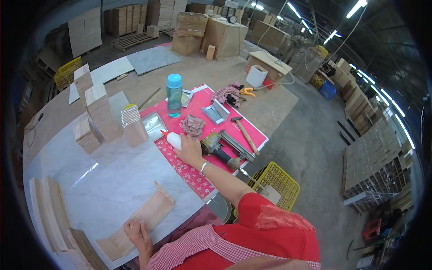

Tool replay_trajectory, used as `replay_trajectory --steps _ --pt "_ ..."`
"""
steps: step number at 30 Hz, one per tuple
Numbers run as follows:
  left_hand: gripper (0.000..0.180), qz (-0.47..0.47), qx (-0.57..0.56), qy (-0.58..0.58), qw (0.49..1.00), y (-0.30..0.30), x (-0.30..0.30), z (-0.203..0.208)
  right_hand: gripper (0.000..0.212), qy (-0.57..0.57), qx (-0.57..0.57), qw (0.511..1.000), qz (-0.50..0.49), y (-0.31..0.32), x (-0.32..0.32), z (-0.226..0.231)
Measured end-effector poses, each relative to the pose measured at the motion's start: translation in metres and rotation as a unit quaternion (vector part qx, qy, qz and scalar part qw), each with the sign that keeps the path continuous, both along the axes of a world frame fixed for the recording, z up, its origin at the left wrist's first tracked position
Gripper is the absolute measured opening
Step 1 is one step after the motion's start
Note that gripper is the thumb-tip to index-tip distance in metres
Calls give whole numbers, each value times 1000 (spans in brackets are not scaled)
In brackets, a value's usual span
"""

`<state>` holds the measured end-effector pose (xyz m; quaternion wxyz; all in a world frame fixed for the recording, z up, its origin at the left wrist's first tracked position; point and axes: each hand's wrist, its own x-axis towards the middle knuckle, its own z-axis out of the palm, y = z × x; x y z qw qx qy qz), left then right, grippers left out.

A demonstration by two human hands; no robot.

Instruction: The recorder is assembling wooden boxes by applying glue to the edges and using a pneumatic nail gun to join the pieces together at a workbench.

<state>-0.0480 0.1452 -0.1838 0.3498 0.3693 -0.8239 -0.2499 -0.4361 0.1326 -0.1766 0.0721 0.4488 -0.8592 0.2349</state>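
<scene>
My right hand (190,152) reaches over the pink patterned cloth (186,177), its fingers wrapped round a white glue bottle (174,141) with a red nozzle. Its nozzle points toward a shallow metal tray (153,126). At the lower left, my left hand (138,235) is closed on the near edge of a long wooden piece (146,210) with raised ends, which lies on the marbled grey board (117,180). A brown rag (192,126) lies just past the bottle. Right beside my right hand, a nail gun (225,147) rests on the cloth with its air hose attached.
A hammer (245,135), a blue bottle (174,96) and a grey metal piece (216,112) stand or lie on the cloth. Stacked wooden strips (101,110) rise at the left; long boards (51,213) lie nearer. Below the table's right edge sits a yellow crate (281,180).
</scene>
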Motion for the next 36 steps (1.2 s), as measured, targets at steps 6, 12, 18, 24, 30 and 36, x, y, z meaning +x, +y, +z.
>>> replay_trajectory --steps 6,12,18,24,30,36 --pt "19 -3 45 -67 997 -3 1 -3 59 -86 -178 980 14 5 -9 -2" --pt "65 -43 -118 -203 971 -11 1 -6 58 -303 -459 831 91 39 23 62" --pt "69 -53 -104 -185 976 -10 -24 -26 56 -304 -416 850 107 61 84 113" --pt "79 -14 -129 -197 972 0 -45 -19 51 -447 -286 803 271 62 160 116" --pt "76 33 -95 -222 970 7 -18 -20 55 -460 -186 795 349 62 220 96" --pt "68 24 -47 -142 988 2 -14 -32 57 -450 -123 792 394 62 245 91"
